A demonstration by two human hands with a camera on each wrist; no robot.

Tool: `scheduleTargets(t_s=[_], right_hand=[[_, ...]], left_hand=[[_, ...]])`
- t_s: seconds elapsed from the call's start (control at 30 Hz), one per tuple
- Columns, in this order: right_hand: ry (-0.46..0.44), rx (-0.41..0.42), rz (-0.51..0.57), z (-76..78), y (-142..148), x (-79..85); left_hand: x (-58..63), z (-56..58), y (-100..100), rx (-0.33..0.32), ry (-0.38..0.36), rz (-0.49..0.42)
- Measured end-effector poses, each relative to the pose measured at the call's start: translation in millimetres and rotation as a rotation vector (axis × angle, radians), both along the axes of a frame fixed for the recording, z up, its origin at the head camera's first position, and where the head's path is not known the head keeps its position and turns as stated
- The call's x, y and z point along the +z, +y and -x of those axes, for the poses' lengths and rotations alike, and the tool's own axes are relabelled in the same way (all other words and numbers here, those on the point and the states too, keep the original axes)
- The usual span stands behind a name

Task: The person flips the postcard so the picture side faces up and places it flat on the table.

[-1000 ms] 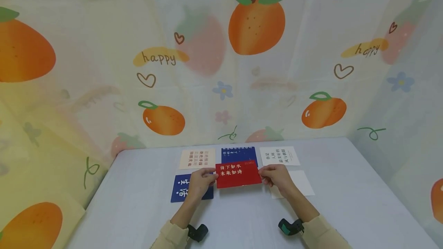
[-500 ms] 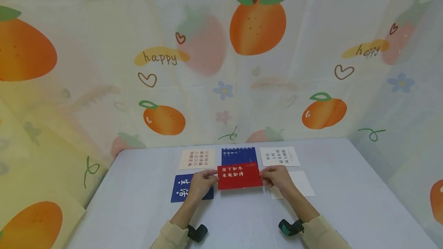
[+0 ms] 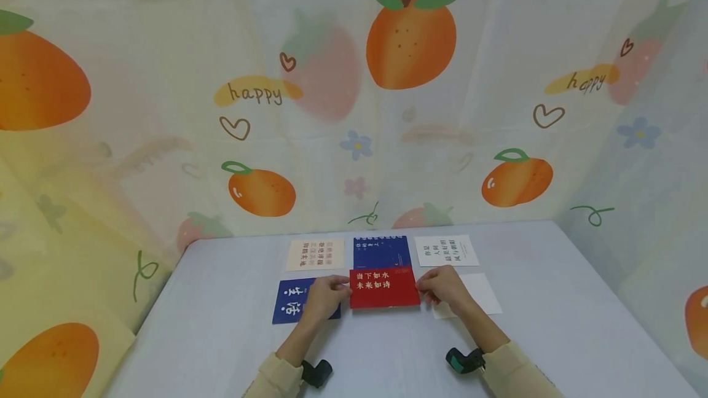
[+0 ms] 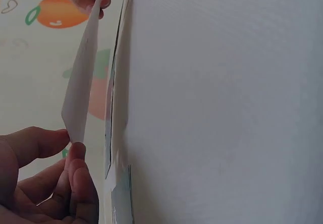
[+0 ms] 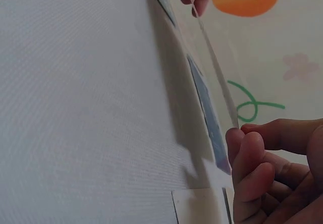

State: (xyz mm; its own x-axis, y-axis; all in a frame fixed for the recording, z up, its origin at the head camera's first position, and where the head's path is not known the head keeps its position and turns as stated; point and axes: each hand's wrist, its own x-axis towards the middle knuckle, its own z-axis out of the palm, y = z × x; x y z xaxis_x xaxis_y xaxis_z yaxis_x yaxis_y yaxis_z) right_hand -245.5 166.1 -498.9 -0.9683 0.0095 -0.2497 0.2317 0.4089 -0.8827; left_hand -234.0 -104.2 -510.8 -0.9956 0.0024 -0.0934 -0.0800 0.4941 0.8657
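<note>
A red card (image 3: pixel 384 288) with white Chinese characters is stretched between both hands in the head view. My left hand (image 3: pixel 322 301) pinches its left edge between thumb and fingers. At the opposite edge, my right hand (image 3: pixel 447 288) does the same. Both wrist views show the card above the tabletop, its pale underside (image 4: pixel 83 82) turned to the left wrist camera. Behind it lies a dark blue card (image 3: pixel 381 251), its lower edge hidden by the red one. Partly under my left hand is a blue card (image 3: pixel 290 301) with large white characters.
A cream card (image 3: pixel 315 255) with text lies at the back left, and a white card (image 3: pixel 447 250) with dark text at the back right. A blank off-white card (image 3: pixel 487 293) is beside my right hand. The white table (image 3: pixel 221 336) meets a fruit-printed curtain (image 3: pixel 354 103).
The red card has come down and slightly nearer to me, shifting a little right. More of the dark blue card behind it now shows. Both hands keep their pinch.
</note>
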Motion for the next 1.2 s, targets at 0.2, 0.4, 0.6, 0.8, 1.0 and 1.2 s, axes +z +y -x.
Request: scheduleTargets(t_s=[0.2, 0.4, 0.6, 0.8, 1.0, 1.2], right_hand=[[0.007, 0.019, -0.072, -0.7, -3, -4.2], [0.001, 0.033, -0.113, -2.3, -6, -4.8], [-0.007, 0.035, -0.125, -2.8, -8, -4.1], [-0.006, 0.038, -0.166, -2.1, -10, -6.4], [-0.010, 0.045, -0.178, -1.7, -11, -10.8], [-0.005, 0.049, -0.178, -2.1, -12, -12.0]], left_hand=[[-0.6, -1.3, 0, -0.046, -0.010, 0.059], [-0.1, -3.3, 3, -0.071, -0.047, 0.105], [0.6, -3.1, 6, -0.061, -0.064, 0.136], [0.7, -3.7, 8, -0.071, -0.056, 0.161], [-0.8, -3.2, 7, -0.077, -0.047, 0.181], [0.2, -4.2, 8, -0.064, -0.057, 0.196]])
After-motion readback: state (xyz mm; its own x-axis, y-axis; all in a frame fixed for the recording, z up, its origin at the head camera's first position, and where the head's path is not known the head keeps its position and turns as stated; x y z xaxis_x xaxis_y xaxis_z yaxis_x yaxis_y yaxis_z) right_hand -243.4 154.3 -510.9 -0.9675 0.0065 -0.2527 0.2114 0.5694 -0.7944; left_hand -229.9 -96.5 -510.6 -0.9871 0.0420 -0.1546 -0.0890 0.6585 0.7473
